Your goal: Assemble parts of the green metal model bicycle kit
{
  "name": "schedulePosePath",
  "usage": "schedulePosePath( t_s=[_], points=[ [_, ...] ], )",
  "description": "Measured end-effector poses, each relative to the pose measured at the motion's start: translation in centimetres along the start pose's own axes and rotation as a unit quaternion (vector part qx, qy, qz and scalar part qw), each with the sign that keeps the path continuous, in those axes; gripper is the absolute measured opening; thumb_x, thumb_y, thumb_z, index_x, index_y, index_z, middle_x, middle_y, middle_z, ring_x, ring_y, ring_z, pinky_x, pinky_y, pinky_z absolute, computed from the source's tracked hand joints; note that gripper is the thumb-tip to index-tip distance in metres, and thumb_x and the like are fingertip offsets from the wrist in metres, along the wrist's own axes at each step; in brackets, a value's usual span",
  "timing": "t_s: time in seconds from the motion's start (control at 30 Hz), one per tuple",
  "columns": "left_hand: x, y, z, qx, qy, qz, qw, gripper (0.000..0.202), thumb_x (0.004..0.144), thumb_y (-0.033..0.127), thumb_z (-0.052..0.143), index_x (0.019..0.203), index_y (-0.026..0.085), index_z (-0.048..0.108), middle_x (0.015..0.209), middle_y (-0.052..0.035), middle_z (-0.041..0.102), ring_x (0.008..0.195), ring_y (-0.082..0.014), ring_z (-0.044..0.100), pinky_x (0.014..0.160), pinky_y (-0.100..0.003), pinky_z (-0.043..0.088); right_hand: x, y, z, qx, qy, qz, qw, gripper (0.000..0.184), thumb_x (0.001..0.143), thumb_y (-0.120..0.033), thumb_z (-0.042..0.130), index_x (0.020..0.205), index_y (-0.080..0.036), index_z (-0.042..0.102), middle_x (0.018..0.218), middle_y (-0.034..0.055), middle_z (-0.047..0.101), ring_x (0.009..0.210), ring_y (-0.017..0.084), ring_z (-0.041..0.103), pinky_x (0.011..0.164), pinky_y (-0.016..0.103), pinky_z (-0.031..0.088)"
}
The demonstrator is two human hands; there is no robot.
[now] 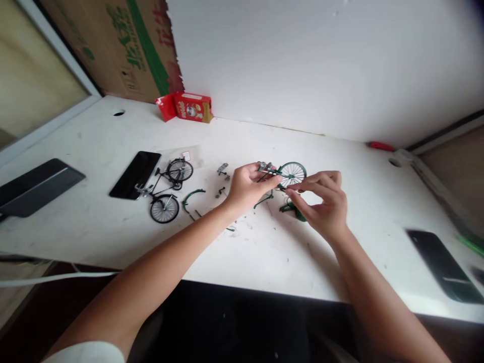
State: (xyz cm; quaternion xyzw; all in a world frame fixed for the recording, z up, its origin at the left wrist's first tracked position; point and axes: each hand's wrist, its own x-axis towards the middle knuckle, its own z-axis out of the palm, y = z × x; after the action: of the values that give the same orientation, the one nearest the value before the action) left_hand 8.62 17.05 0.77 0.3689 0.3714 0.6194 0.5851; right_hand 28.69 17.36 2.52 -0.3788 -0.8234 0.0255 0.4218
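A person's left hand [245, 190] pinches a partly built green model bicycle [292, 176] just above a white surface [363, 181], while the right hand [328, 204] brings thumb and fingertips close together beside its spoked wheel, any piece between them too small to tell. Loose parts, among them a curved green strip [186, 197], lie beneath and around the hands. To the left, a black model bicycle [174, 186] rests beside a dark phone [133, 174], with a red box [193, 107] behind.
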Motion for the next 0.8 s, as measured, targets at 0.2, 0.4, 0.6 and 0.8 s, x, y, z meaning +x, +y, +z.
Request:
schedulePosePath(
  t_s=[0.2,0.4,0.6,0.8],
  points=[
    [-0.1,-0.01,-0.06,0.015,-0.001,0.002,1.0,0.039,0.071,0.03,0.095,0.1,0.014,0.075,0.087,-0.0055,0.079,0.078,-0.0164,0.075,0.082,-0.033,0.062,0.03,-0.33,-0.27,0.041,-0.006,0.015,0.999,0.006,0.093,-0.029,0.079,0.098,-0.032,0.082,0.084,0.0024,0.069,0.095,0.024,0.059,0.087,0.045,0.051],
    [-0.17,0.13,-0.12,0.015,-0.002,0.001,1.0,0.036,0.072,0.029,0.095,0.098,0.014,0.076,0.088,-0.0055,0.081,0.077,-0.0164,0.076,0.081,-0.033,0.064,-0.07,-0.35,-0.34,0.066,-0.008,0.016,0.998,0.007,0.093,-0.028,0.08,0.099,-0.032,0.082,0.083,0.0016,0.068,0.094,0.023,0.06,0.087,0.044,0.051],
    [-0.15,0.21,-0.11,0.016,0.0,-0.009,1.0,0.034,0.072,0.029,0.095,0.097,0.014,0.077,0.088,-0.0065,0.081,0.074,-0.0168,0.075,0.079,-0.034,0.064,-0.21,-0.32,-0.24,0.034,-0.011,0.032,0.999,0.004,0.092,-0.033,0.08,0.095,-0.032,0.082,0.089,0.0028,0.066,0.105,0.026,0.057,0.096,0.048,0.047],
    [-0.29,0.42,-0.17,0.012,-0.015,-0.019,1.0,0.032,0.073,0.029,0.094,0.096,0.013,0.078,0.091,-0.0068,0.081,0.074,-0.0155,0.075,0.08,-0.033,0.063,-0.35,-0.58,-0.34,0.047,-0.006,0.054,0.997,0.006,0.091,-0.036,0.08,0.094,-0.033,0.083,0.091,0.0026,0.062,0.106,0.025,0.055,0.099,0.048,0.045]
  ],
)
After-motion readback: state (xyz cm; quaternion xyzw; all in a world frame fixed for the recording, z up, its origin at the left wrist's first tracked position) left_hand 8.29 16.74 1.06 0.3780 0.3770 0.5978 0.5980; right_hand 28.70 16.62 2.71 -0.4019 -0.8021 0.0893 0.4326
